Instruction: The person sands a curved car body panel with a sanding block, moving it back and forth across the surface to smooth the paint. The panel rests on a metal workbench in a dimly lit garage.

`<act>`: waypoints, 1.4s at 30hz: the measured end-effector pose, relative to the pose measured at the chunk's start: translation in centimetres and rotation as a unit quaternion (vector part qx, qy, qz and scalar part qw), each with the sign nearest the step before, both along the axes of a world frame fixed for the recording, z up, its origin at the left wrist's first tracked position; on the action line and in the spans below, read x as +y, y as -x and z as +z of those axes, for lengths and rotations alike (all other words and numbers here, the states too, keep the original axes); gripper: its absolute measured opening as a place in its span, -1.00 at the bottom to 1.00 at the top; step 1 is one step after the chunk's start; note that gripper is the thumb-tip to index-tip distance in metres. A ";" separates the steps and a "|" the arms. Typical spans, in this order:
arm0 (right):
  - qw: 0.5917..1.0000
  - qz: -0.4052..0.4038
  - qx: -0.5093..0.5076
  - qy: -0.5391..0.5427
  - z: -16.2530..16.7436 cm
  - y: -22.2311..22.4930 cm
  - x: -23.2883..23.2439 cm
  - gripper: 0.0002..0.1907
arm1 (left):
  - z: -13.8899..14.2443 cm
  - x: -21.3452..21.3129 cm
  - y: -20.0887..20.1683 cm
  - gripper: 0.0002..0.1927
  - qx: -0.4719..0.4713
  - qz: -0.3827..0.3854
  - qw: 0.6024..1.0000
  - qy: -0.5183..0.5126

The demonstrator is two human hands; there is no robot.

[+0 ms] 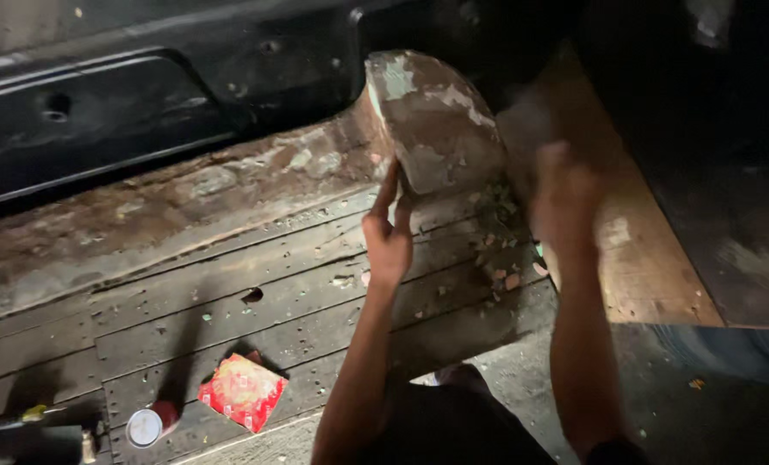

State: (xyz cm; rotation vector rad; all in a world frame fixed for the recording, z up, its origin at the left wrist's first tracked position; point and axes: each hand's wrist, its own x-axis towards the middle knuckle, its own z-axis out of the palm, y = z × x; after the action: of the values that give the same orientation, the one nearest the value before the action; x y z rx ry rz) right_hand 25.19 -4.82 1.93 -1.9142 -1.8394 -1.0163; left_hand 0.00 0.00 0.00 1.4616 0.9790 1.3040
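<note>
though blurred, right hand [565,202] near wheel arch [436,120].

A dim space lit from above: a worn, ribbed metal floor [229,301] flecked with paint chips, a dark dented metal wall panel [143,95] behind, a bare wooden plank [643,258] alongside, grey concrete ground [677,405] below.
</note>
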 end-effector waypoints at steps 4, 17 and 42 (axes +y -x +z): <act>0.968 0.110 0.130 0.187 1.3 6.8 3.7 0.12 | 1.1 3.3 -0.4 -0.41 -0.041 -0.025 0.998 0.047; 0.937 0.204 0.141 0.245 6.5 1.9 19.3 -0.33 | 3.1 13.4 -8.6 -0.15 -0.142 -0.115 0.983 0.025; 0.909 0.346 0.076 0.220 5.0 -5.9 33.6 -0.47 | -0.3 24.5 -16.6 -0.27 -0.036 -0.005 0.997 -0.070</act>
State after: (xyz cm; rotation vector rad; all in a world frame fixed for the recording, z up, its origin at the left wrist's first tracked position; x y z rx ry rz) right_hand 31.13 28.82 6.95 -1.2686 -2.5106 -0.2240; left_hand 16.60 24.50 -0.35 1.5118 0.8472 1.4329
